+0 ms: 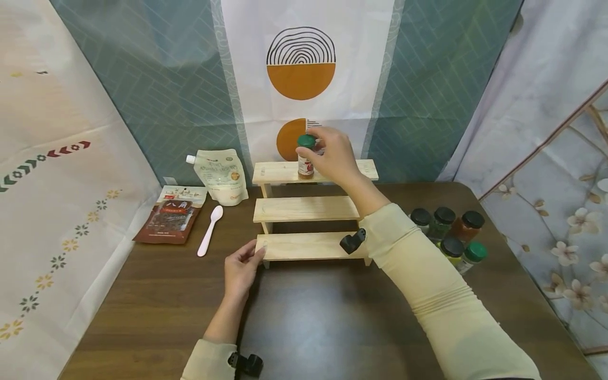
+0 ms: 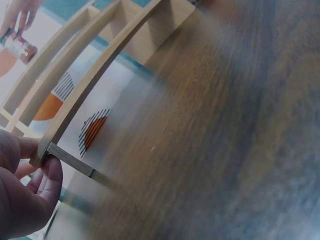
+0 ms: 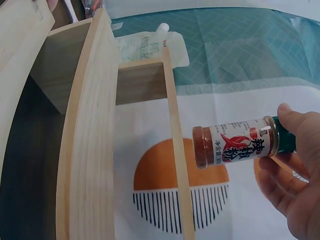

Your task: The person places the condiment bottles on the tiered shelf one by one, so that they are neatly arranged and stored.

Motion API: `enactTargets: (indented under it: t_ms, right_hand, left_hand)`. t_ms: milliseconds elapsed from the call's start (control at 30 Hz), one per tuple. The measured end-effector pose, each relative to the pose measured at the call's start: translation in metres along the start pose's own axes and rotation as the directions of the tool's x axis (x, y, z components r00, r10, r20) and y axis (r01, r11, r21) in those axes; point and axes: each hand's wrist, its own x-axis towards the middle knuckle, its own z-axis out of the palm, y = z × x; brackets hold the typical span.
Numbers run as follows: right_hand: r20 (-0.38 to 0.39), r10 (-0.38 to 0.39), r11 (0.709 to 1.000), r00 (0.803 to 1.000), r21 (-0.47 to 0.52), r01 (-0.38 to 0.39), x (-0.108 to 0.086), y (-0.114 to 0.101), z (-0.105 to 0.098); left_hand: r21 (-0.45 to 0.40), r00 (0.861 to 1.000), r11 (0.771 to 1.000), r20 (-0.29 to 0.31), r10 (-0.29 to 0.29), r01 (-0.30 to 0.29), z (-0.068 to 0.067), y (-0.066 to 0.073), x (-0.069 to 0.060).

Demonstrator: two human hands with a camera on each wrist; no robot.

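A three-tier wooden rack [image 1: 306, 209] stands on the brown table. My right hand [image 1: 335, 154] pinches the green cap of a small chili powder jar [image 1: 305, 167] between thumb and fingers. The jar is upright at the top tier, left of its middle; reddish powder and a chili label show in the right wrist view on the jar [image 3: 237, 142]. Whether its base touches the board, I cannot tell. At the lowest tier's left end, my left hand [image 1: 241, 270] grips the board, with thumb and fingertips around its corner in the left wrist view.
Several spice jars [image 1: 453, 252] with black or green caps cluster on the right. Left of the rack are a pale spouted pouch [image 1: 220, 177], a red-brown spice packet [image 1: 172, 215] and a white spoon [image 1: 210, 232]. A patterned cloth [image 1: 180, 79] hangs behind.
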Motion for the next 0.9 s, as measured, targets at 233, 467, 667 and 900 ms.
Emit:
enactTargets:
  t_ms: [233, 467, 667, 900]
  right_hand:
    - [0.019, 0.024, 1.0, 1.0, 0.0, -0.024, 0.006, -0.004, 0.014]
    - [-0.009, 0.009, 1.0, 1.0, -0.018, -0.009, 0.016, -0.009, 0.026]
    - [-0.008, 0.009, 1.0, 1.0, -0.019, -0.009, 0.026, -0.015, 0.039]
    - [0.038, 0.034, 0.999, 0.999, -0.025, -0.033, 0.033, -0.023, 0.052]
  left_hand:
    - [-0.011, 1.0, 1.0, 0.004, 0.003, -0.003, 0.002, 0.0, -0.001]
    - [-0.002, 1.0, 1.0, 0.01, 0.018, -0.018, 0.0, -0.001, 0.001]
    - [-0.004, 1.0, 1.0, 0.009, 0.021, -0.021, 0.0, -0.002, 0.002]
    - [-0.01, 1.0, 1.0, 0.013, 0.025, -0.025, 0.0, -0.004, 0.002]
